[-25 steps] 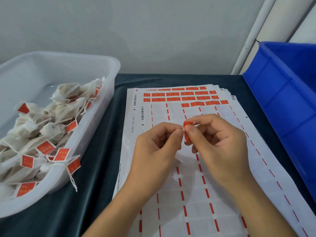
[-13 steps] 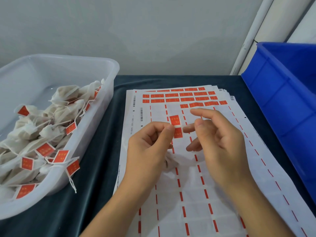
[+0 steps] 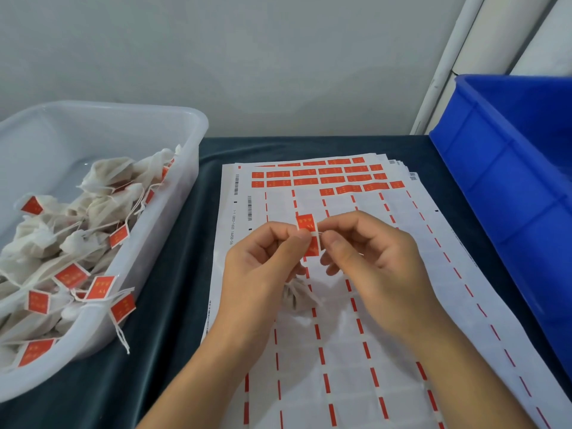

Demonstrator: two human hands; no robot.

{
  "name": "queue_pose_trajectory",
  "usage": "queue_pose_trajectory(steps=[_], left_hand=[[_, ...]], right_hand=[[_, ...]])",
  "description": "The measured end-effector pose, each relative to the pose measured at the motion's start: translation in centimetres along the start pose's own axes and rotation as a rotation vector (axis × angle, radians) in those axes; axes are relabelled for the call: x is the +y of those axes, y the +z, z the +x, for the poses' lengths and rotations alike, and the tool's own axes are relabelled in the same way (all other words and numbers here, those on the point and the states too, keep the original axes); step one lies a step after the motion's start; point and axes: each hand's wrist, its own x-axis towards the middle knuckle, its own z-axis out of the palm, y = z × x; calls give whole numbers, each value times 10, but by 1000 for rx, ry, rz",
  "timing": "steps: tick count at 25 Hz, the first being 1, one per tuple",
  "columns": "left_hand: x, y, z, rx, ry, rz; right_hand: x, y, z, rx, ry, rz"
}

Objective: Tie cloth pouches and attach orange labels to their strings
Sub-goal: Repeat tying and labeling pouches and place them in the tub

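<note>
Orange label (image 3: 306, 223) stands between our two hands, held up over the middle of the label sheets (image 3: 356, 320), its upper half showing above the fingertips and its lower half hanging just below them. We pinch it with our left hand (image 3: 263, 267), thumb and forefinger curled onto its left edge, while our right hand (image 3: 368, 258) pinches a thin white string (image 3: 320, 233) right beside the label's right edge, its remaining fingers loosely curled underneath. We cannot tell whether the string already touches the sticky side of the label. Below our left hand a small cloth pouch (image 3: 294, 297) hangs or rests against the sheets, mostly hidden by the palm, so we cannot say which. The sheets lie fanned in a stack on the dark cloth-covered table (image 3: 167, 305); only a few rows of orange stickers (image 3: 322, 178) remain at their far end, and the nearer part is peeled white backing with red dashes. To our left sits a translucent white tub (image 3: 173, 119) holding a heap of tied pouches (image 3: 62, 243) with orange tags on their strings, one string trailing over the rim. To our right stands a blue crate (image 3: 495, 181), touching the table edge.
</note>
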Motion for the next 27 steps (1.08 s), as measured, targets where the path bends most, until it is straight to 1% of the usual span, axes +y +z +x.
queue_pose_trajectory(steps=[5,11,16,22,27], left_hand=[[-1,2,0,39,18,31],[-3,4,0,73,34,86],[-6,4,1,90,41,122],[-7,1,0,45,74,100],[-7,2,0,37,104,144]], right_hand=[[-3,1,-1,43,-26,-51],[-3,4,-1,46,-35,-60],[-2,2,-2,65,-29,5],[-1,4,-2,2,1,-14],[-1,2,-1,68,-50,-74]])
